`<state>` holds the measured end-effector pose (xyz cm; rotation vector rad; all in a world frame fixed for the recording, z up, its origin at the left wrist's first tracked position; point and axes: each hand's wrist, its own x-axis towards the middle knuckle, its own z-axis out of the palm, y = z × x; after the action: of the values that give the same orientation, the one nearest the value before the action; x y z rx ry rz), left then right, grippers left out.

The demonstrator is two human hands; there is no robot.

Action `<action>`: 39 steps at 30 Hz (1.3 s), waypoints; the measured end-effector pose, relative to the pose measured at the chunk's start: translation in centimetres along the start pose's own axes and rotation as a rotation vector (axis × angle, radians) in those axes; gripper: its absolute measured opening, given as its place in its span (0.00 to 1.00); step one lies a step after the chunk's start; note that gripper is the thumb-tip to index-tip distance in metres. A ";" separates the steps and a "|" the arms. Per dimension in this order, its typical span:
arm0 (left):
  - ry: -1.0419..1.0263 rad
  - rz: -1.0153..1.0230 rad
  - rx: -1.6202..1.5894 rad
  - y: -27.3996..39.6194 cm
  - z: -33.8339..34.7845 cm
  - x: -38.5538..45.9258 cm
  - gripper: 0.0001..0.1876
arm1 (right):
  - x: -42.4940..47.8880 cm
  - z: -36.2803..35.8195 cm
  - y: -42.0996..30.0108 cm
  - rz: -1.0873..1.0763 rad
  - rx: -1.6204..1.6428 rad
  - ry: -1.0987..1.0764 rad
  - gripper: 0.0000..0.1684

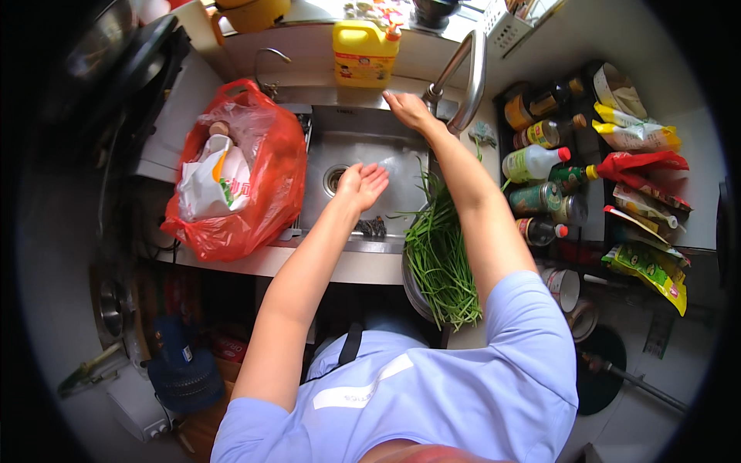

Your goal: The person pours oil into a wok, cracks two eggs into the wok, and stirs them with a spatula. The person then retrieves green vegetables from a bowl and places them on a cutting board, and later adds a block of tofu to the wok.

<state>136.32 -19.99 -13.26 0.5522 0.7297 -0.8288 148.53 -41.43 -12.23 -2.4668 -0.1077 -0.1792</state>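
My left hand (363,186) is held palm up over the stainless steel sink (370,147), fingers spread and nothing in them. The drain (334,179) shows just behind its wrist. My right hand (406,110) reaches to the back of the sink beside the base of the curved metal faucet (477,69). Its thumb points out; whether its fingers touch a faucet handle is hidden. Under my right forearm, long green leaves like garlic chives (443,260) fill a metal basin (412,283). A dark scrubber (370,227) lies at the sink's front. No running water is visible.
A red plastic bag (278,173) holding a white package stands left of the sink. Behind is a yellow detergent jug (365,55) with a pump. A thin second tap (271,58) rises at back left. Several sauce bottles (535,165) and seasoning packets (645,272) line the right.
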 end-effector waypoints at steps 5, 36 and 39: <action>-0.014 -0.045 0.007 -2.8 5.4 3.6 0.23 | -2.7 -4.6 1.0 0.132 0.157 -0.215 0.34; -0.057 -0.247 -0.217 -6.3 4.9 12.5 0.14 | -11.2 0.0 -0.7 1.059 1.008 0.130 0.12; 0.009 -0.202 -0.317 -6.5 5.0 12.8 0.14 | -11.5 -2.3 -5.2 1.061 0.851 0.117 0.09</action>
<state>138.74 -32.92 -20.85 0.2000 0.9155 -0.8753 136.35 -39.17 -9.08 -1.4001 0.9515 0.1643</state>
